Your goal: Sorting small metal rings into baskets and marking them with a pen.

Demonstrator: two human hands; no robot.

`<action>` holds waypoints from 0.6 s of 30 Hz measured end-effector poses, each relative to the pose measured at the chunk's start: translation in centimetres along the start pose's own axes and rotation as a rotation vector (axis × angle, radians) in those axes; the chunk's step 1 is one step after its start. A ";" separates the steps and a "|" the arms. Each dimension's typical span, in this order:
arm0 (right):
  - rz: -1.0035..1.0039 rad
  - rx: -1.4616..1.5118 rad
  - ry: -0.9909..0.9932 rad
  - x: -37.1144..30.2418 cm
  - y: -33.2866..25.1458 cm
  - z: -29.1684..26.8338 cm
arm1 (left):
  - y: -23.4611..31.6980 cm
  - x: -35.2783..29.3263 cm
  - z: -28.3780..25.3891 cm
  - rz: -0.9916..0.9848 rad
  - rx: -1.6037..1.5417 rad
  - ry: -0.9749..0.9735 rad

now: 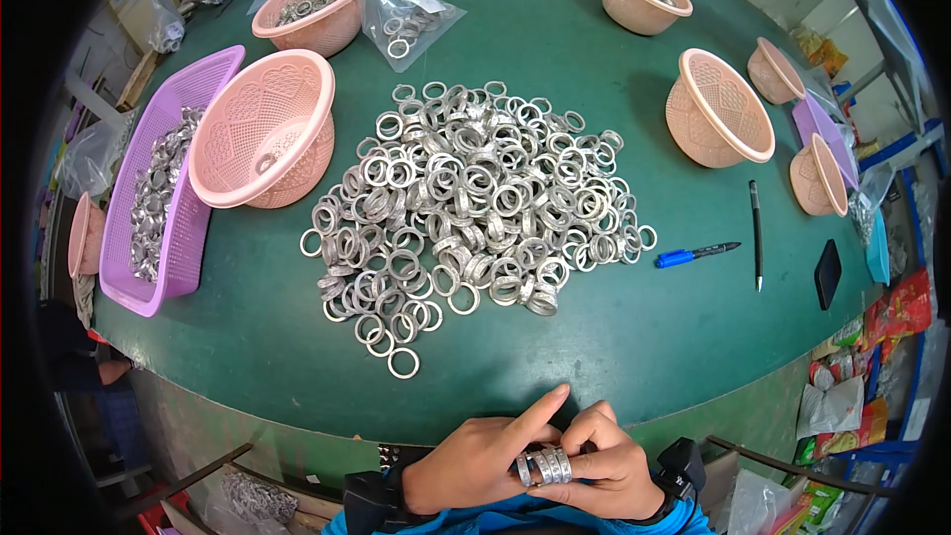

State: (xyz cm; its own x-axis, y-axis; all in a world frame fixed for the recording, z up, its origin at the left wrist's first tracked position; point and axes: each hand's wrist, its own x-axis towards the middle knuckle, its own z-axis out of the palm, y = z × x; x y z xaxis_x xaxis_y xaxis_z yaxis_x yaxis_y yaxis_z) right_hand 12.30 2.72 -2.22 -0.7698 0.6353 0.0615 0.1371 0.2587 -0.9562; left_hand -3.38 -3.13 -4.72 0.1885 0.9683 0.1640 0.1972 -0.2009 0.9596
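Note:
Close to my body, at the table's near edge, a short row of silver metal rings sits between my hands. My right hand has its fingers bent and closed round the rings from the right. From the left, my left hand grips the same rings, its index finger stretched up toward the table and its lower fingers partly hidden. Beyond the hands, a large heap of similar loose rings covers the middle of the green table. One single ring lies at the heap's near left edge.
Leftward stand a purple basket of metal pieces, a pink basket and another pink basket beside a plastic bag of rings. Rightward are a pink basket, a blue marker, a pen and a black phone-like slab.

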 end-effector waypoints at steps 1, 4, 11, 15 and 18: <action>-0.002 0.000 0.014 0.0 0.1 0.0 | 0.1 0.1 -0.2 -0.042 -0.048 -0.045; -0.036 -0.040 0.037 -0.1 0.2 -0.2 | 0.8 0.1 -0.8 -0.158 -0.220 -0.151; -0.185 -0.226 0.097 -0.2 0.3 0.1 | 0.3 -0.5 -0.6 -0.315 -0.586 -0.186; -0.274 -0.341 0.117 -0.5 0.4 0.0 | 0.3 -0.3 -0.2 -0.310 -0.541 -0.201; -0.295 -0.343 0.127 -0.6 0.7 0.0 | 0.1 -0.5 0.0 -0.225 -0.420 -0.176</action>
State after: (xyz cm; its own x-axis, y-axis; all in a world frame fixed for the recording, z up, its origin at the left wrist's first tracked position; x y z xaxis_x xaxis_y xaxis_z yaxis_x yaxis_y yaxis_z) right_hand 12.90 2.51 -2.88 -0.7273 0.5769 0.3719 0.1384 0.6539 -0.7438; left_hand -3.51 -3.63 -4.74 0.3527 0.9336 -0.0637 -0.1456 0.1220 0.9818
